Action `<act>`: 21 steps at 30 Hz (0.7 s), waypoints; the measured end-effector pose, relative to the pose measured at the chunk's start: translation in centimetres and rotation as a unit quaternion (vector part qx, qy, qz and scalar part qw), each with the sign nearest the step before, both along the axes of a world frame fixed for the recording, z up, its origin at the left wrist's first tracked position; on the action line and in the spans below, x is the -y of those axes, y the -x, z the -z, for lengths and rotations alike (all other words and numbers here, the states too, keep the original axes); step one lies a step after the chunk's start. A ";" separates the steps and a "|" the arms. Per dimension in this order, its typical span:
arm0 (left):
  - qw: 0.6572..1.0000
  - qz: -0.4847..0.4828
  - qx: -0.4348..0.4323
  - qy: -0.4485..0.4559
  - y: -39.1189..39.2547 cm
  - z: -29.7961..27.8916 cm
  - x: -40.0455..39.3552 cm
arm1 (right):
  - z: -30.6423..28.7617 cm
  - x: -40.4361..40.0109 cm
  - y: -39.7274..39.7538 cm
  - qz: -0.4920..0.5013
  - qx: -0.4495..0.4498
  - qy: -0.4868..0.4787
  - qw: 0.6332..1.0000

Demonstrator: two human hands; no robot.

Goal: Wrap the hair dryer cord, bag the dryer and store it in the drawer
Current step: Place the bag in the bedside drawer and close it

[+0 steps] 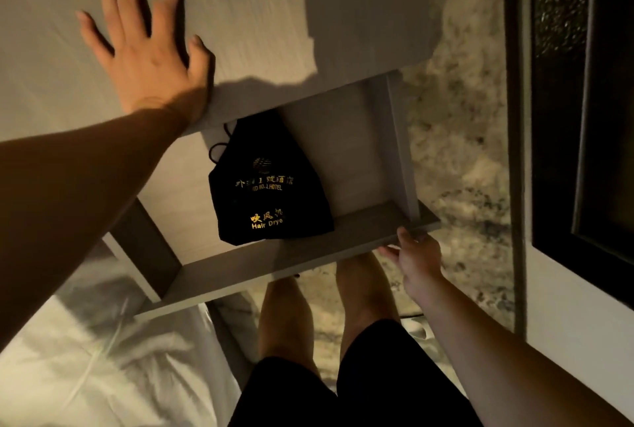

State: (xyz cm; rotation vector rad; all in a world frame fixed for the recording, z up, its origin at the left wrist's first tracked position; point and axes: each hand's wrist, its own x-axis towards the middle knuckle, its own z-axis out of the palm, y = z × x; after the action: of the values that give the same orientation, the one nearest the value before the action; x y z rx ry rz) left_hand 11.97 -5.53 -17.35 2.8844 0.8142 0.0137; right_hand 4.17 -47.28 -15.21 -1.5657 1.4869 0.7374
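Observation:
A black drawstring bag (271, 186) with gold "Hair Dryer" lettering lies inside the pulled-out grey drawer (374, 152), its cords at the back left. The dryer itself is hidden in the bag. My left hand (147, 46) lies flat with spread fingers on the nightstand top (240, 8) above the drawer. My right hand (417, 255) holds the right end of the drawer front (274, 260), thumb over its upper edge and fingers underneath.
White bedding (85, 358) lies at the lower left beside the nightstand. My bare legs (343, 306) stand on patterned carpet (456, 152) under the drawer front. A dark framed panel (583, 118) and a white ledge run along the right.

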 end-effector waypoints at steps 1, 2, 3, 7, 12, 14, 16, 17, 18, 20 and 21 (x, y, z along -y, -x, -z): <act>1.000 0.003 -0.005 0.000 0.0 0.1 -0.1 | 0.0 -0.3 -0.3 -0.009 0.003 0.001 1.000; 1.000 0.003 -0.011 0.003 -0.1 0.3 -0.2 | 0.0 -0.7 -0.6 -0.020 0.002 0.003 1.000; 1.000 -0.001 -0.017 0.009 -0.1 0.4 -0.4 | 0.0 -1.1 -0.8 -0.027 -0.002 0.005 1.000; 1.000 -0.015 -0.024 0.012 -0.1 0.4 -0.5 | -0.3 -3.0 -1.9 -0.031 -0.005 -0.002 1.000; 1.000 -0.009 -0.022 -0.007 -0.3 -0.4 0.2 | 0.0 -5.2 -4.1 -0.020 0.026 -0.024 0.999; 1.000 -0.010 -0.028 -0.006 -0.4 -0.6 0.4 | 0.2 -6.3 -5.3 -0.021 0.040 -0.028 0.999; 0.999 -0.009 -0.031 -0.002 -0.4 -0.8 0.4 | 0.2 -7.4 -6.6 -0.028 0.049 -0.030 0.998; 0.999 -0.008 -0.032 0.002 -0.4 -0.8 0.4 | 0.2 -8.0 -7.2 -0.027 0.051 -0.030 0.998; 0.999 -0.007 -0.034 0.007 -0.4 -0.9 0.4 | 0.1 -8.6 -7.9 -0.025 0.050 -0.029 0.998; 0.999 -0.008 -0.034 0.014 -0.4 -0.9 0.3 | -0.1 -9.7 -9.2 -0.019 0.044 -0.033 0.998; 0.999 -0.008 -0.033 0.015 -0.4 -0.9 0.3 | -0.2 -10.1 -9.9 -0.016 0.040 -0.036 0.998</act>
State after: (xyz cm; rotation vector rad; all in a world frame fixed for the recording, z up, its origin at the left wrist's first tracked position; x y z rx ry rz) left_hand 12.38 -5.78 -16.44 2.8636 0.8424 -0.0926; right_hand 14.04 -37.17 -14.99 -1.5505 1.3665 0.7308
